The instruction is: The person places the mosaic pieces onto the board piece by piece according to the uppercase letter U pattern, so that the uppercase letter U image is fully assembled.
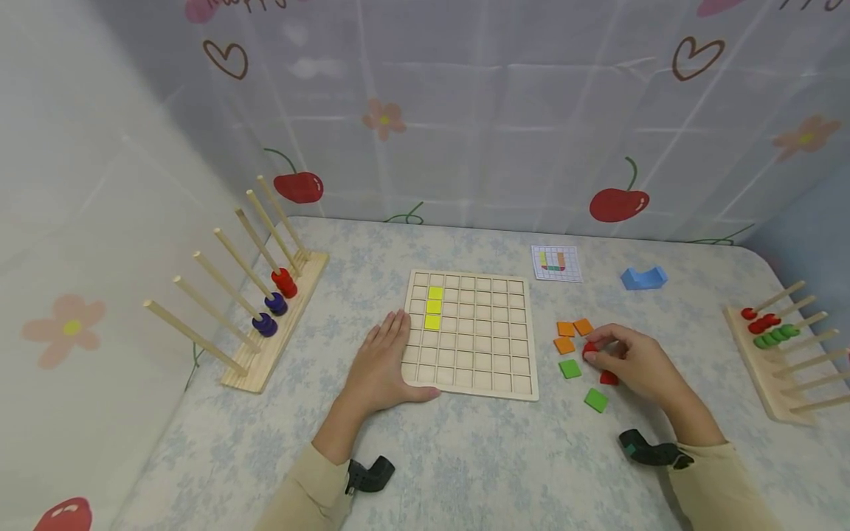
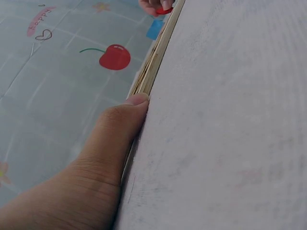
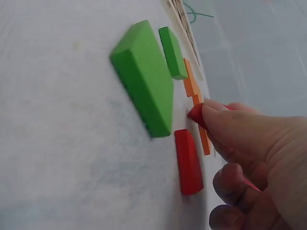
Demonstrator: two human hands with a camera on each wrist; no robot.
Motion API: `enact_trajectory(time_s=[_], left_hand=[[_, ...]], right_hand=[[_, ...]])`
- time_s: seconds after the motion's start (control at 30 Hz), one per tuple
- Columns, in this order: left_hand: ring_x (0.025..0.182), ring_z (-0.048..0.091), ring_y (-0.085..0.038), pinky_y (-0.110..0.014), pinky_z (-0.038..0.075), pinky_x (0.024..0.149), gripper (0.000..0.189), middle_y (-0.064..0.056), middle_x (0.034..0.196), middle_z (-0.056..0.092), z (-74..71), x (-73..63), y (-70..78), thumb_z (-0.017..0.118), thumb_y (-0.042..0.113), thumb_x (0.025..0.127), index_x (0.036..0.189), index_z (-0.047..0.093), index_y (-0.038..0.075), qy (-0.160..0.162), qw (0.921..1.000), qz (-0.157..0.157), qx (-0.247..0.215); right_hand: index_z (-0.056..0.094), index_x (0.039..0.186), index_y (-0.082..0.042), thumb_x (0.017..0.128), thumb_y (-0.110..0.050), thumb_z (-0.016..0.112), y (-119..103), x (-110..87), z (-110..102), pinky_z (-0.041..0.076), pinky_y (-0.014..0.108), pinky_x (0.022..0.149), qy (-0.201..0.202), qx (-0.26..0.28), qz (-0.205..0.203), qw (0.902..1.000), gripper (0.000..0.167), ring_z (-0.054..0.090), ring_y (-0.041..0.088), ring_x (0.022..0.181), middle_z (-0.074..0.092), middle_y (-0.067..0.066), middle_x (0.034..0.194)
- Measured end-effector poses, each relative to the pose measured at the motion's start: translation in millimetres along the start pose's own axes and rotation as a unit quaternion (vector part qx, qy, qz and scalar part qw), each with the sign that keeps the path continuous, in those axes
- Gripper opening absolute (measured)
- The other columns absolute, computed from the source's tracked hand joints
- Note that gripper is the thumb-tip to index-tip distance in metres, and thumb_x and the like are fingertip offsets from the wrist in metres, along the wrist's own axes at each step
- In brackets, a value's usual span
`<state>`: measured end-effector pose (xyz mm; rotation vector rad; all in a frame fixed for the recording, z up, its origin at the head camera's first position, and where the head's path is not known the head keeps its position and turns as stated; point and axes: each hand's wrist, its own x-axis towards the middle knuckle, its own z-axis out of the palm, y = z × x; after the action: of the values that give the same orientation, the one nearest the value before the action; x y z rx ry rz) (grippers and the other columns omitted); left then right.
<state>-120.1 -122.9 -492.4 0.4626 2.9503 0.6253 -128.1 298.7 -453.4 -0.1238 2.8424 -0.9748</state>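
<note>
Right hand (image 1: 631, 363) pinches one red tile (image 1: 589, 352), out beyond the right edge of the grid board (image 1: 474, 335), so the board lies to its left; long axis, can't tell! Left hand (image 1: 381, 369), straight-fingered and holding nothing, rests at the board's left edge, farther off. The right wrist view bares a second red tile (image 3: 188, 163), half-hidden in the head view.

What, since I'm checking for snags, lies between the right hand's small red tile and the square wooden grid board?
A square orange tile lies between the red tile and the board, a square green tile near it; lifting over should clear both.
</note>
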Motion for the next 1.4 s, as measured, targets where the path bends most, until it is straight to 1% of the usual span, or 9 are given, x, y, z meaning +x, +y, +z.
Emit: enact_trajectory(time_s=[0.1,0.2,0.27,0.33,0.43,0.63,0.87,1.13,1.4], left_hand=[[0.156,0.002,-0.020,-0.044,0.010,0.127,0.139,-0.006,0.168,0.006,-0.4,0.4,-0.2,0.070,0.083,0.061,0.160,0.006,0.009,0.000,1.0000,0.001,0.003],[0.156,0.002,-0.020,-0.044,0.010,0.127,0.139,-0.006,0.168,0.006,-1.1,0.2,-0.3,0.070,0.083,0.062,0.160,0.006,0.009,-0.001,1.0000,0.001,0.005],[0.156,0.002,-0.020,-0.044,0.010,0.127,0.139,-0.006,0.168,0.006,-1.5,-0.1,-0.2,0.070,0.083,0.062,0.160,0.006,0.009,-0.001,1.0000,0.000,0.004],[0.156,0.003,-0.020,-0.044,0.011,0.127,0.139,-0.007,0.168,0.006,-2.0,-0.6,0.1,0.070,0.083,0.062,0.160,0.006,0.008,-0.001,1.0000,0.001,0.002],[0.156,0.003,-0.021,-0.045,0.011,0.127,0.139,-0.007,0.168,0.007,-2.9,-1.2,0.9,0.070,0.083,0.061,0.160,0.007,0.008,0.000,1.0000,0.002,-0.002],[0.156,0.003,-0.021,-0.044,0.012,0.127,0.138,-0.007,0.168,0.007,-3.0,-0.8,2.0,0.070,0.082,0.062,0.160,0.007,0.008,0.002,1.0000,0.005,-0.001],[0.156,0.004,-0.020,-0.044,0.012,0.127,0.138,-0.006,0.168,0.009,-1.5,-0.1,2.4,0.070,0.082,0.062,0.160,0.008,0.008,0.004,1.0000,0.002,0.001],[0.157,0.006,-0.021,-0.043,0.012,0.127,0.137,-0.007,0.168,0.009,-1.0,-0.2,2.1,0.067,0.084,0.062,0.160,0.009,0.007,0.006,0.9999,0.004,0.015],[0.156,0.006,-0.021,-0.043,0.012,0.127,0.136,-0.007,0.168,0.010,-2.4,-1.6,2.3,0.068,0.083,0.063,0.160,0.010,0.007,0.007,0.9998,0.007,0.014]], right_hand=[[0.068,0.114,-0.012,0.093,-0.027,0.071,-5,2.1,-1,0.044,0.025,0.047,-0.001,0.012,-0.003,0.9999,0.027,0.051,0.013,0.062,0.067,0.011,0.098],[0.068,0.116,-0.012,0.093,-0.027,0.071,-14,7.3,0,0.044,0.027,0.045,-0.009,0.024,-0.009,0.9996,0.027,0.052,0.015,0.063,0.067,0.011,0.099],[0.068,0.116,-0.013,0.093,-0.027,0.071,-22,12.3,2,0.044,0.026,0.047,-0.017,0.032,-0.018,0.9992,0.027,0.052,0.016,0.067,0.067,0.009,0.101],[0.069,0.115,-0.013,0.093,-0.027,0.070,-29,17.8,7,0.045,0.026,0.050,-0.027,0.041,-0.031,0.9983,0.026,0.053,0.016,0.069,0.068,0.008,0.098],[0.069,0.113,-0.013,0.094,-0.026,0.069,-43,26.7,16,0.046,0.025,0.055,-0.043,0.051,-0.056,0.9961,0.022,0.054,0.015,0.068,0.067,0.005,0.095],[0.070,0.110,-0.017,0.094,-0.022,0.069,-78,42.2,39,0.040,0.025,0.050,-0.078,0.061,-0.096,0.9905,0.016,0.047,0.015,0.060,0.068,0.002,0.098],[0.071,0.106,-0.017,0.093,-0.022,0.071,-116,57.2,67,0.044,0.026,0.060,-0.109,0.082,-0.121,0.9832,0.014,0.051,0.017,0.067,0.068,-0.001,0.095],[0.072,0.106,-0.015,0.093,-0.020,0.070,-145,69.3,92,0.048,0.028,0.067,-0.131,0.107,-0.142,0.9754,0.013,0.056,0.017,0.072,0.068,-0.001,0.095],[0.072,0.103,-0.017,0.093,-0.019,0.070,-163,76.9,111,0.050,0.029,0.074,-0.132,0.094,-0.165,0.9728,0.010,0.060,0.013,0.080,0.068,-0.004,0.093]])
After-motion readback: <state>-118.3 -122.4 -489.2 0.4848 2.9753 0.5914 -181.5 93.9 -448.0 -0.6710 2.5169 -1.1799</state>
